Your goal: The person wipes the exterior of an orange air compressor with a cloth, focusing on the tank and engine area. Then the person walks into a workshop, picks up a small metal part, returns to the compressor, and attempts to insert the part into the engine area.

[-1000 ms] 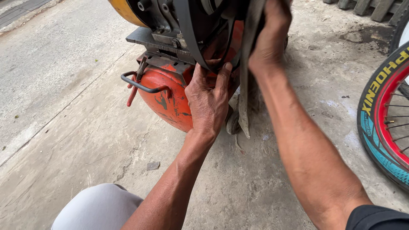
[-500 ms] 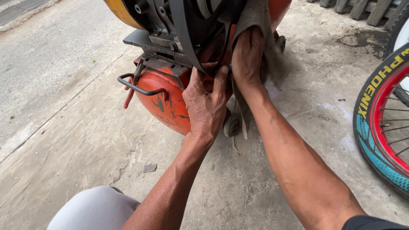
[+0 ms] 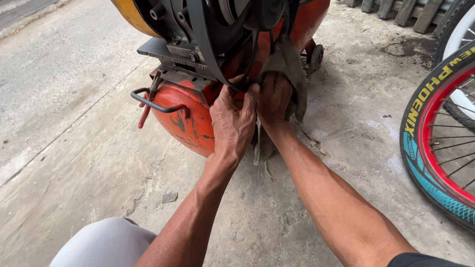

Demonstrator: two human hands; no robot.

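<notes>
An orange air compressor tank (image 3: 183,123) lies on the concrete, with a black belt guard (image 3: 208,44) and a grey mounting plate above it. My left hand (image 3: 231,123) presses against the tank's side, its fingertips on the dark belt at the guard's lower edge. My right hand (image 3: 273,99) sits right beside it, closed on a dirty grey-brown rag (image 3: 287,64) that hangs down the tank. The two hands touch each other.
A black handle (image 3: 151,103) sticks out at the tank's left end. A small wheel (image 3: 315,55) shows behind the tank. A bicycle wheel (image 3: 435,143) with a teal, red and yellow tyre stands at the right. My knee (image 3: 106,244) is at the bottom left.
My right hand has come down from high on the belt guard to the tank's side, next to my left hand, bringing the rag with it. The left hand stays in place.
</notes>
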